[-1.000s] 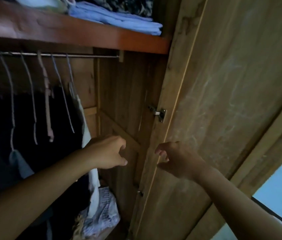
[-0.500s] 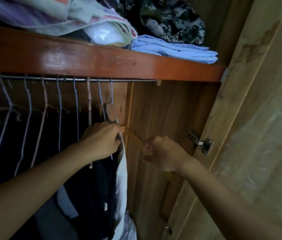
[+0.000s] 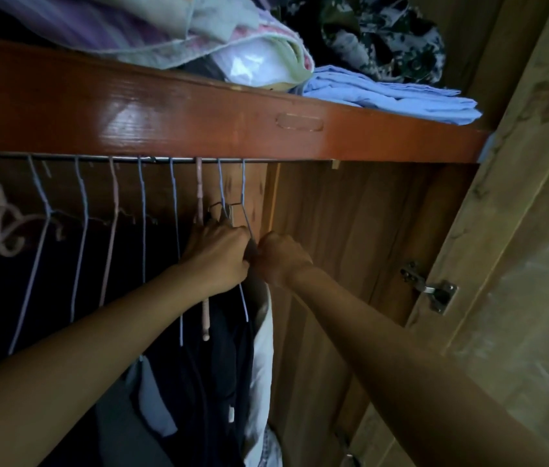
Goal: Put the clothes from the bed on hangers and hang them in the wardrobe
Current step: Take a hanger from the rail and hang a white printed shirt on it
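Inside the open wardrobe, under the red-brown shelf, both hands meet at the right end of the metal rail. Left hand curled around the wires of the last blue hangers, knuckles toward camera. Right hand closed in a fist just beside it, touching; fingers seem to pinch the rightmost hanger's wire, though the contact is hidden. Dark clothes and a white garment hang below the hands. More wire hangers, blue and pink, line the rail to the left. Folded blue cloth and bedding lie on the shelf. Door stands open at right, hinge visible.
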### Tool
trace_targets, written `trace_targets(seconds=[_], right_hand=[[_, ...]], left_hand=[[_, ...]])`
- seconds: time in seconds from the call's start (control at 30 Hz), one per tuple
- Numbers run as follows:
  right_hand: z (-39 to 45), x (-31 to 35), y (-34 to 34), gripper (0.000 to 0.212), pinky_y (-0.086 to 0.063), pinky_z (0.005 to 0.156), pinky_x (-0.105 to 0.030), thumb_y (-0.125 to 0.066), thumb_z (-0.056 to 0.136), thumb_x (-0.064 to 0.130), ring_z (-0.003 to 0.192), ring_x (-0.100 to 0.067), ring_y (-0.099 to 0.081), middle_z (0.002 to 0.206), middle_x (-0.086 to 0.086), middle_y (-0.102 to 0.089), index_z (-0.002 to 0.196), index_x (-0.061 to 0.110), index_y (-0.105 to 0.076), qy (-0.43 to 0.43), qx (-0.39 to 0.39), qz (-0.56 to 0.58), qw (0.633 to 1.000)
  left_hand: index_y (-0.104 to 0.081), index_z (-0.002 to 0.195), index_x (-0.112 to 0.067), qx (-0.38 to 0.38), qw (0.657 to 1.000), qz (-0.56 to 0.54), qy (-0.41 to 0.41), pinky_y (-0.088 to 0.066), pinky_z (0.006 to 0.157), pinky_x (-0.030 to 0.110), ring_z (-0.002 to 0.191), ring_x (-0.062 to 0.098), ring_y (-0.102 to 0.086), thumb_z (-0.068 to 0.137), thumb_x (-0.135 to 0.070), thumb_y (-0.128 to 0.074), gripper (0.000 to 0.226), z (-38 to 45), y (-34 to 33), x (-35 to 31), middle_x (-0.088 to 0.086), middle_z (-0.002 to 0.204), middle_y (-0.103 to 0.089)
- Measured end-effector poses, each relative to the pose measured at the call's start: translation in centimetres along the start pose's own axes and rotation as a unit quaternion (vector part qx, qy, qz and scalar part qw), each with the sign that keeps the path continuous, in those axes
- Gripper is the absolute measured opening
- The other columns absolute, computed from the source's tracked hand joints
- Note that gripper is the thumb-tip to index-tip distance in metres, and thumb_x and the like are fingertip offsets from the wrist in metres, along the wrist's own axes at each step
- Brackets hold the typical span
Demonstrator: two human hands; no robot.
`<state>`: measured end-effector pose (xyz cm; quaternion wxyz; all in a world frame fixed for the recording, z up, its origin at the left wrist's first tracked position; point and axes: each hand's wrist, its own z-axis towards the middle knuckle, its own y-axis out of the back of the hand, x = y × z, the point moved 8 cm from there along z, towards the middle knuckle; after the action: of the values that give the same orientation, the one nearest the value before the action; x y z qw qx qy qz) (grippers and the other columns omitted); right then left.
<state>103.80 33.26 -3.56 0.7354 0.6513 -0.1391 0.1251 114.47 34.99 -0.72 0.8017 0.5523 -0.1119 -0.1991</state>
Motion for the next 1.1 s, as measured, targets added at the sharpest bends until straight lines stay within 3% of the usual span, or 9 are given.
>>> trace_targets(seconds=[0.1,0.33,0.47,0.8,1.0,1.1], right_hand=[[0.6,0.3,0.0,0.041,-0.050,0.085,-0.040,-0.051,0.096,0.042,0.108,-0.039,-0.061,0.119,-0.020,-0.061,0.115,0.006,-0.058,-0.007,-0.020,0.003,1.000],[-0.4,0.5,0.9,0.026,-0.050,0.082,-0.040,-0.059,0.092,0.019,0.107,-0.037,-0.063,0.116,-0.016,-0.063,0.116,0.008,-0.057,0.008,-0.106,-0.078,0.991],[-1.2,-0.4,2.4,0.020,-0.051,0.083,-0.040,-0.058,0.090,0.011,0.106,-0.040,-0.063,0.114,-0.018,-0.065,0.110,0.006,-0.059,0.007,-0.141,-0.063,0.988],[-2.1,-2.2,6.8,0.018,-0.048,0.077,-0.039,-0.058,0.090,0.013,0.102,-0.043,-0.063,0.111,-0.020,-0.065,0.106,0.006,-0.062,0.024,-0.181,-0.101,0.978],[-2.3,-2.0,8.0,0.017,-0.044,0.072,-0.036,-0.058,0.091,0.015,0.099,-0.042,-0.065,0.107,-0.019,-0.066,0.105,0.007,-0.062,0.042,-0.206,-0.109,0.972],[-2.9,-2.0,8.2,0.019,-0.044,0.071,-0.037,-0.057,0.091,0.017,0.097,-0.043,-0.065,0.106,-0.019,-0.066,0.106,0.007,-0.062,0.052,-0.213,-0.116,0.969]], left_hand=[[-0.060,0.109,-0.019,-0.009,1.000,0.005,0.008,-0.037,0.101,0.046,0.122,0.037,-0.044,0.085,-0.031,-0.063,0.026,0.7,0.3,0.1,0.015,0.123,-0.054],[-0.059,0.113,-0.015,-0.008,1.000,-0.013,0.005,-0.044,0.096,0.041,0.120,0.037,-0.049,0.086,-0.039,-0.062,0.036,0.4,0.2,0.5,0.015,0.130,-0.052],[-0.058,0.120,-0.013,-0.010,0.999,-0.028,0.018,-0.045,0.097,0.041,0.120,0.034,-0.051,0.088,-0.043,-0.063,0.044,-0.2,0.2,1.1,0.013,0.128,-0.055],[-0.059,0.118,-0.009,-0.028,0.998,-0.058,-0.009,-0.049,0.090,0.040,0.111,0.032,-0.056,0.092,-0.042,-0.058,0.041,0.1,0.4,-1.1,0.013,0.118,-0.060],[-0.059,0.107,-0.010,-0.039,0.996,-0.074,-0.017,-0.046,0.077,0.034,0.100,0.030,-0.059,0.092,-0.039,-0.058,0.032,0.3,0.6,-1.9,0.009,0.105,-0.062],[-0.059,0.108,-0.011,-0.024,0.997,-0.076,-0.016,-0.046,0.080,0.035,0.100,0.029,-0.060,0.093,-0.036,-0.057,0.029,0.1,0.1,-2.3,0.007,0.105,-0.062]])
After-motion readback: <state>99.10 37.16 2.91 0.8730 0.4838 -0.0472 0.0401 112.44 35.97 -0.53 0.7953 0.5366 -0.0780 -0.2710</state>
